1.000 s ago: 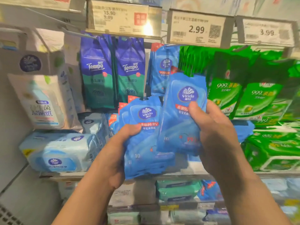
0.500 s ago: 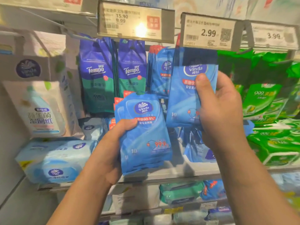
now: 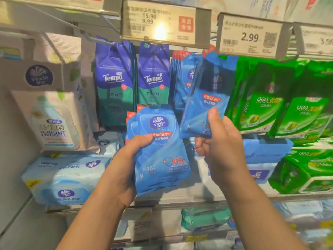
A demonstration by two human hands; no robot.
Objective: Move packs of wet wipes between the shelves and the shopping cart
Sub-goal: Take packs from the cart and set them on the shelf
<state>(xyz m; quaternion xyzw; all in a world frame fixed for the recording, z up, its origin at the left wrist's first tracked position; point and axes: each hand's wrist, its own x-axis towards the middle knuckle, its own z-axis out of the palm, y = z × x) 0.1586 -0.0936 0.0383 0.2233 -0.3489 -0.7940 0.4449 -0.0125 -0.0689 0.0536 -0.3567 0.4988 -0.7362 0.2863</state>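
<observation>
While the left hand (image 3: pixel 126 170) grips a fanned stack of blue Vinda packs (image 3: pixel 160 152) marked "99.9%", the right hand (image 3: pixel 221 148) pinches 1 more blue pack (image 3: pixel 207 98). Behind hang 2 Tempo packs (image 3: pixel 133 83) under tags (image 3: pixel 250 36) reading 9.99 and 2.99.

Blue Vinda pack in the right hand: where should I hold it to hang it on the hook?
Hold the raised blue Vinda pack by its bottom edge from below, as the right hand does: it stands upright and flat, leaving its top free under the 2.99 price tag.

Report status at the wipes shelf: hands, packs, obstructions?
Left hand grips blue Vinda stack. Right hand pinches single pack, raised under 2.99 tag. Nothing blocking.
</observation>
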